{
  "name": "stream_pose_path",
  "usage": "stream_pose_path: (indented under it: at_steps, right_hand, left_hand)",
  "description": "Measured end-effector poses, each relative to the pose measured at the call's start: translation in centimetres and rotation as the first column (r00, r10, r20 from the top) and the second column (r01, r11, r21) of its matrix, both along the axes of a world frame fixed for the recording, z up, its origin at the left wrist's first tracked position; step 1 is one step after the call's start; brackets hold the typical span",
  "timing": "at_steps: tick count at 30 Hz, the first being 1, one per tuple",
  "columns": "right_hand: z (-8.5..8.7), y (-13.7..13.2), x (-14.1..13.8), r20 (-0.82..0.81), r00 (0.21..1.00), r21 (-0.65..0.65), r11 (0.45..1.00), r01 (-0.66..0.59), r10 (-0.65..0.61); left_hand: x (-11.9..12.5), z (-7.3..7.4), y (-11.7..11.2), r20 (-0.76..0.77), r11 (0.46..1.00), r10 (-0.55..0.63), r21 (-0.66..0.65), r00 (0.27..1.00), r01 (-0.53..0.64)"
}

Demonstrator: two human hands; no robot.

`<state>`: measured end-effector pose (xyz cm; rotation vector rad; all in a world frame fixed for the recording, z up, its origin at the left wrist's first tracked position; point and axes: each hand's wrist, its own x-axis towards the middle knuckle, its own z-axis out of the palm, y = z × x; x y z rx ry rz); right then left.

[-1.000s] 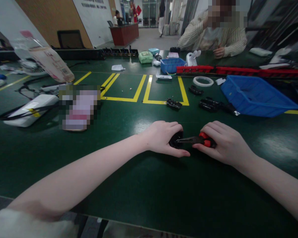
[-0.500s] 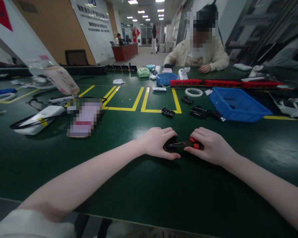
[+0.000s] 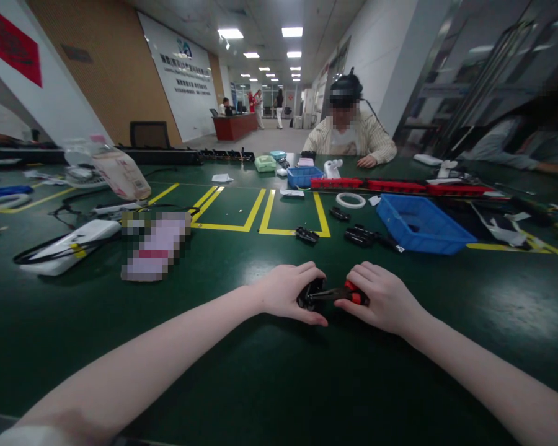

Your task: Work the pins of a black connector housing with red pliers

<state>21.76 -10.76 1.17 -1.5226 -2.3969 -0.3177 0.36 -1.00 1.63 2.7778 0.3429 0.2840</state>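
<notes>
My left hand (image 3: 292,293) is closed round a small black plastic part (image 3: 310,295), most of it hidden by the palm and fingers. In my right hand (image 3: 382,297) is a pair of long-nose pliers (image 3: 332,294) with red and black handles. The jaws point left and their tips reach the black part; whether they grip anything there is too small to see. Both hands are close together over the green table (image 3: 270,384). Beyond them lie similar black parts: one (image 3: 307,235) by the yellow tape, a group (image 3: 361,235) to its right, and another (image 3: 339,214) behind.
A blue bin (image 3: 428,238) stands right of the black parts, beside a white ring (image 3: 350,200). Leftward are a phone (image 3: 155,248), a white device with a black cable (image 3: 69,248) and a bottle (image 3: 121,170). Red strips (image 3: 390,186) lie across the back. A person (image 3: 348,127) sits opposite.
The camera view has tilted up, so the table things appear lower. Both hands keep their holds, and the pliers' tips still meet the black part.
</notes>
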Motion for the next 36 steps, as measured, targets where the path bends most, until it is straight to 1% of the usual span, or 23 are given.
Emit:
stream_pose_path:
  at_steps: [4,7,10,16,20,25,30,33,36]
  right_hand:
    - [0.0,0.2,-0.1,-0.053,0.998,-0.109,0.994,0.029,-0.035]
    - [0.0,0.2,-0.1,-0.058,0.998,-0.123,0.992,0.03,-0.038]
    - [0.1,0.0,-0.3,-0.059,0.997,-0.121,0.992,0.035,-0.043]
    - [0.2,-0.2,-0.7,-0.052,0.998,-0.054,0.998,0.023,-0.025]
    - [0.1,-0.1,-0.6,-0.048,0.999,-0.012,1.0,0.015,-0.016]
    - [-0.4,0.1,0.0,-0.058,0.998,0.047,0.999,0.016,-0.013]
    - [-0.7,0.0,1.0,-0.093,0.996,0.102,0.995,0.009,0.0]
    - [-0.5,0.1,1.4,-0.095,0.995,0.115,0.993,-0.014,0.025]
    - [-0.5,0.2,1.4,-0.105,0.993,0.114,0.993,-0.036,0.048]
  left_hand:
    - [0.0,0.1,-0.4,0.023,0.998,0.053,0.032,0.998,-0.054]
    - [0.0,0.0,-0.5,0.046,0.995,0.072,0.062,0.996,-0.075]
    - [0.0,-0.2,-0.4,0.065,0.996,0.055,0.06,0.996,-0.059]
    - [-0.1,-0.6,0.3,0.027,0.999,-0.046,-0.02,0.999,0.047]
    - [0.0,-0.6,0.5,0.025,0.998,-0.051,-0.023,0.998,0.051]
    - [0.0,-0.1,0.2,0.015,0.999,-0.041,-0.035,0.999,0.041]
    - [-0.2,0.3,0.1,0.027,0.992,-0.095,-0.076,0.995,0.097]
    - [-0.1,0.2,0.0,0.001,0.993,-0.113,-0.046,0.994,0.113]
    - [0.1,0.1,-0.1,-0.046,0.992,-0.118,0.049,0.992,0.12]
